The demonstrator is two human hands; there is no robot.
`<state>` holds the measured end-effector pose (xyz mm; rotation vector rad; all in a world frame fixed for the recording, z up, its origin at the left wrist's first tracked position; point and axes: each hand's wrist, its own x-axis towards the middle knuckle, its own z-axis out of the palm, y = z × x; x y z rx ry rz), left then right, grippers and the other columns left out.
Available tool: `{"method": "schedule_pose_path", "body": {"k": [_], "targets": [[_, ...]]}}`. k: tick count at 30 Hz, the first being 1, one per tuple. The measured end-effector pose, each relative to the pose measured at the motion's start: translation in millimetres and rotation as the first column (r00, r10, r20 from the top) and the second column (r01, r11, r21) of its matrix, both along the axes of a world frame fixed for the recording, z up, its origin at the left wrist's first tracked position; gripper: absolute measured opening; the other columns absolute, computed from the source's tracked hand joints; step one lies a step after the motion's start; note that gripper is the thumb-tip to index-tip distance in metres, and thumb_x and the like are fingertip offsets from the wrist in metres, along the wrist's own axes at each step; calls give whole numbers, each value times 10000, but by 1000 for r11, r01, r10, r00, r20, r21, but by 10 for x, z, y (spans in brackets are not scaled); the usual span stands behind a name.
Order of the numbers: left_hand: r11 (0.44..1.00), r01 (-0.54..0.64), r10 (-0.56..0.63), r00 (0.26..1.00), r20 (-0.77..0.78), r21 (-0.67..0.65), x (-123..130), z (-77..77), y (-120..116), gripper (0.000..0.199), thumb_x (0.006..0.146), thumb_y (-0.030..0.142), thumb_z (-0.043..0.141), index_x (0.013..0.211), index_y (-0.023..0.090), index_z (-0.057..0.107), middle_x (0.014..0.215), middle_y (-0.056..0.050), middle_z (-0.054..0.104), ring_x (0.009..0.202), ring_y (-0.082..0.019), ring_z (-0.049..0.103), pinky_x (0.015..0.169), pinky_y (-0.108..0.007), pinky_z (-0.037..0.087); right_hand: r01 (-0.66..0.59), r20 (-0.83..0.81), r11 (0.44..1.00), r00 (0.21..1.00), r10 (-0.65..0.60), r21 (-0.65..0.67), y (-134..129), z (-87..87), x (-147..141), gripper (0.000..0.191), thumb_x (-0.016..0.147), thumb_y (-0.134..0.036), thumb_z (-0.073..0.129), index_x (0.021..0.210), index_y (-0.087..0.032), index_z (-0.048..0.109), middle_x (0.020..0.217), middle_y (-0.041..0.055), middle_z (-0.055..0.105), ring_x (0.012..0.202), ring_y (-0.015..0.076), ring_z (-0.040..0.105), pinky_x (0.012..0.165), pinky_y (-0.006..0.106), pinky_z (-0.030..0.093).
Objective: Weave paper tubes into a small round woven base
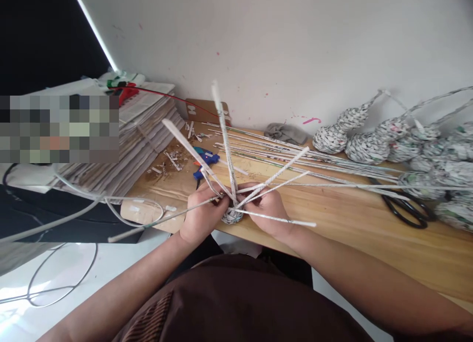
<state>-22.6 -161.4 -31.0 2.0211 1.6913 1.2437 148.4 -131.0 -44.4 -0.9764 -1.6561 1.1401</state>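
Between my hands, at the table's front edge, is a small round weave of rolled newspaper (pixel 232 215), with several long paper tubes (pixel 226 137) fanning out of it. My left hand (pixel 202 211) is closed on the weave's left side, fingers pinched near the base of the tubes. On the other side my right hand (pixel 271 211) is closed around the weave and the tube bases. One long thin paper tube (pixel 343 186) runs from near my right fingers far to the right. The fingertips of both hands are partly hidden behind the tubes.
A stack of newspapers (pixel 148 135) stands at the left. Beyond my hands lie a blue glue gun (pixel 207 158), paper scraps (pixel 172 160) and a row of loose paper tubes (pixel 281 152). Black-handled scissors (pixel 410 211) and several woven gourd shapes (pixel 365 145) are at the right.
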Motion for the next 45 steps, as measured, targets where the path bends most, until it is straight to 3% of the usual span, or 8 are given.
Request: {"method": "schedule_pose_path", "body": {"k": [6,17,22,25,29,35,41,45], "targets": [[994,82,-86,995,-59,-68,-44,62,14,195,778,91,581,787,220,726,812,-15,735,789,-173,678,748,-273,524,33,55,997,998,-37,69,29,-67,19,160,771,-141,698,908,-210,743,841,21,768,744,180,722,723,297,573],[980,190,-176,966,-187,56,-101,86,-31,158,810,127,614,795,231,731,876,-25,755,851,-193,692,839,-315,535,-55,139,946,990,11,318,-18,-50,27,178,827,-252,722,998,-218,755,955,60,776,887,210,726,836,350,577],[997,23,-28,997,-65,-79,-78,106,-90,102,798,148,624,854,223,665,810,-1,743,784,-170,713,723,-260,548,-72,178,902,984,-6,426,-43,-68,17,177,845,-178,675,984,-245,764,978,54,763,930,208,708,868,369,576],[983,22,-14,999,44,-181,-61,121,-117,293,777,149,643,1055,222,587,818,13,748,739,-162,726,643,-235,541,-114,204,891,979,25,440,-64,-47,15,189,850,-176,674,1005,-238,763,1007,71,750,987,213,686,905,381,566],[976,24,-2,995,101,-216,-74,107,-156,537,776,159,662,1274,239,478,895,-7,767,845,-188,743,734,-274,564,-133,195,898,979,53,420,-90,20,27,202,888,-236,653,1064,-224,752,1037,90,724,996,202,671,898,356,565],[967,32,57,940,336,-253,-73,77,-178,486,768,207,690,1212,193,492,858,-27,760,818,-202,746,698,-287,587,-212,126,909,976,177,359,-67,66,69,155,899,-224,643,986,-251,768,945,51,742,947,201,678,860,345,564],[972,64,-18,980,201,-228,-87,108,-172,160,814,248,644,945,188,713,950,-50,769,853,-205,734,783,-296,582,-206,186,901,972,143,382,-67,56,80,145,902,-204,626,950,-206,763,962,78,732,953,198,673,865,336,553],[985,31,-8,991,133,-168,-101,69,-188,136,844,280,622,887,193,718,880,-29,764,792,-193,717,761,-283,568,-163,189,896,978,90,413,-71,38,40,137,894,-208,633,958,-212,755,932,70,735,903,186,677,836,325,556]]}}
